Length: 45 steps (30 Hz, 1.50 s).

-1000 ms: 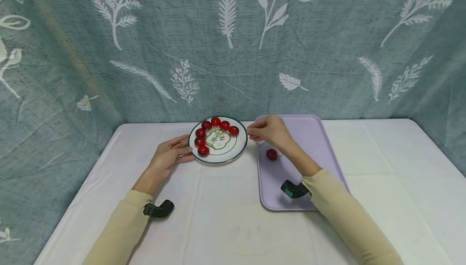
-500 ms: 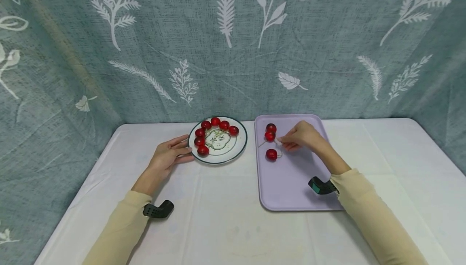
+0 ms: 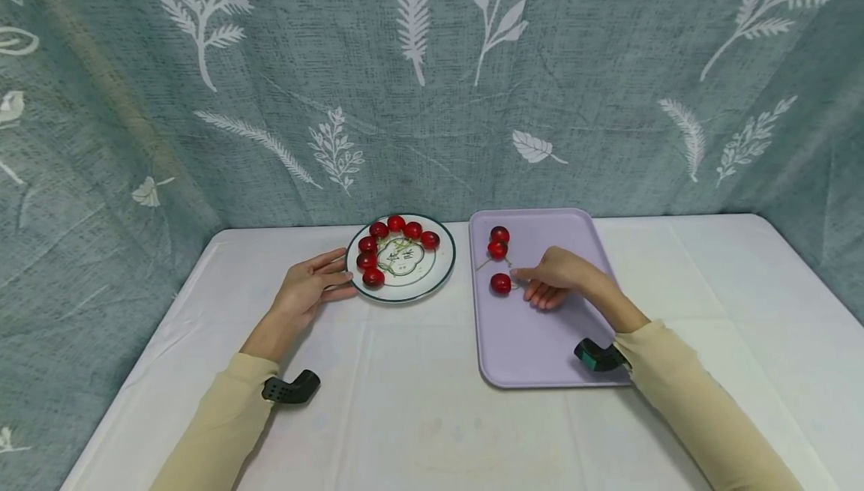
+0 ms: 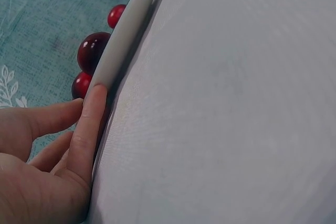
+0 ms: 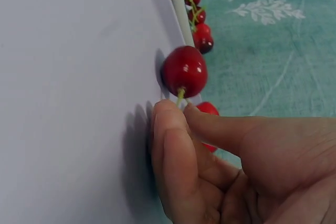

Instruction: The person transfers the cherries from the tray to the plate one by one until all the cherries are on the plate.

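Observation:
My left hand (image 3: 304,288) holds the left rim of a white plate (image 3: 432,277) with a dark green edge; the left wrist view shows two fingertips on either side of the rim. Several red cherries (image 3: 373,277) line the plate's left and far side, stems inward. My right hand (image 3: 556,277) is low over a lilac tray (image 3: 533,348). Beside its fingertips lies a cherry (image 5: 185,71) whose green stem runs into the gap between thumb and fingers; they look slightly apart. Farther back on the tray are two more cherries, a darker cherry (image 3: 499,235) and a brighter cherry (image 3: 496,250).
A white cloth (image 3: 405,401) covers the table under the plate and tray. Behind the table hangs a grey-green curtain (image 3: 371,64) with white leaf prints. Each sleeve carries a black wrist device, the left device (image 3: 292,387) and the right device (image 3: 599,356).
My right hand moved from the plate side back over the tray, past the two far cherries, then slightly nearer to the front cherry's stem, with thumb and fingers parting. The left hand stayed on the plate.

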### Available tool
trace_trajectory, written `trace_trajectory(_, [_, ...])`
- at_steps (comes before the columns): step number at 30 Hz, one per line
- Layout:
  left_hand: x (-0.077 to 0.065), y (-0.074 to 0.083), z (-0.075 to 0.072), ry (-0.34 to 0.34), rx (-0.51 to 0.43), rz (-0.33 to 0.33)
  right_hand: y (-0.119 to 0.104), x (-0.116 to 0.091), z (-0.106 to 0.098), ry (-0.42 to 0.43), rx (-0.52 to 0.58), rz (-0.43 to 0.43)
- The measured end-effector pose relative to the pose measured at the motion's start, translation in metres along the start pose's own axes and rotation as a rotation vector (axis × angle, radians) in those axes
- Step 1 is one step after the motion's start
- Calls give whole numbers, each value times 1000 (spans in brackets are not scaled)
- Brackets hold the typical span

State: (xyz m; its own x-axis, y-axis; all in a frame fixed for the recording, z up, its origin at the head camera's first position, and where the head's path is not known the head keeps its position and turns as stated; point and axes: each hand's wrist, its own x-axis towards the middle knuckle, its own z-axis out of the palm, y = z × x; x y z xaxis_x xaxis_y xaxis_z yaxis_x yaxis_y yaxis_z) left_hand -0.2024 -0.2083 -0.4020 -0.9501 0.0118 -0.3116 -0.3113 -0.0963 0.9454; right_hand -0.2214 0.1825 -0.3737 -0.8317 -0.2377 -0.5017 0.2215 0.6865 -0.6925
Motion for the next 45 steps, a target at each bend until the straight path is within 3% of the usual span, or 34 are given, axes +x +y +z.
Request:
trace_trajectory(6, [2, -1, -1, -2, 8, 7, -6, 1, 5, 12, -28, -4])
trace_trajectory(17, [3, -2, -1, -3, 22, 10, -7, 7, 9, -6, 83, -29])
trace_trajectory(24, [3, -2, -1, -5, 18, 10, -2, 5, 6, 67, 143, -162])
trace_trajectory(36, [2, -1, -2, -6, 22, 17, -11, 3, 6, 164, 232, -305])
trace_trajectory(45, [2, -1, -3, -7, 27, 15, -31, 1, 11, 144, 320, -347])
